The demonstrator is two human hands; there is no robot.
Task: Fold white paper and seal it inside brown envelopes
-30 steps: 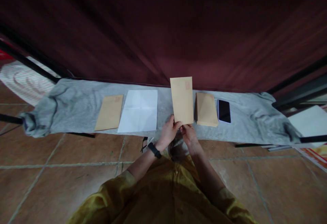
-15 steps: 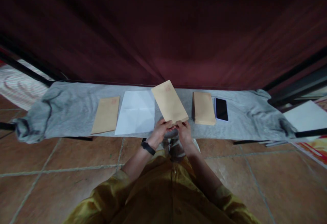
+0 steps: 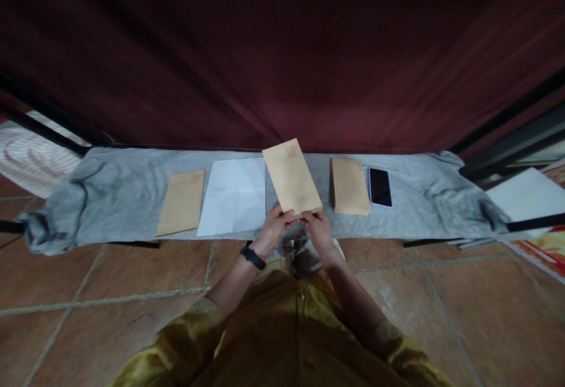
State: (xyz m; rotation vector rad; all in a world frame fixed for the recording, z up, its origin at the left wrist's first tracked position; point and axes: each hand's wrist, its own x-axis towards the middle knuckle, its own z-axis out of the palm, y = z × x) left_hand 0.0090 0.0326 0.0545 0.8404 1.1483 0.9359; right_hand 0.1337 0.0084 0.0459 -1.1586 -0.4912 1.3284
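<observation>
A stack of tan paper envelopes (image 3: pixel 292 176), the top one with faint red print near its far corner, is held tilted over the bench's front edge. My left hand (image 3: pixel 277 222), with a dark band on its wrist, grips the near left corner, thumb on top. On the near right corner my right hand (image 3: pixel 316 225) closes in the same way. Both hands' lower fingers are partly hidden beneath the stack. White sheets of paper (image 3: pixel 233 196) with a crease lie just left of the envelopes. Right of them rests another envelope pile (image 3: pixel 349 187).
A long bench draped in grey cloth (image 3: pixel 424 199) runs across the view. More tan envelopes (image 3: pixel 182 202) lie toward its left, and a phone (image 3: pixel 380 187) lies right of the right-hand pile. Behind hangs a dark red curtain (image 3: pixel 282 81). Black metal bars (image 3: pixel 529 116) stand at both ends.
The held stack has turned slightly toward upright in view, its near end shifting a little left with my hands. Both hands keep their grip. The view has shifted slightly.
</observation>
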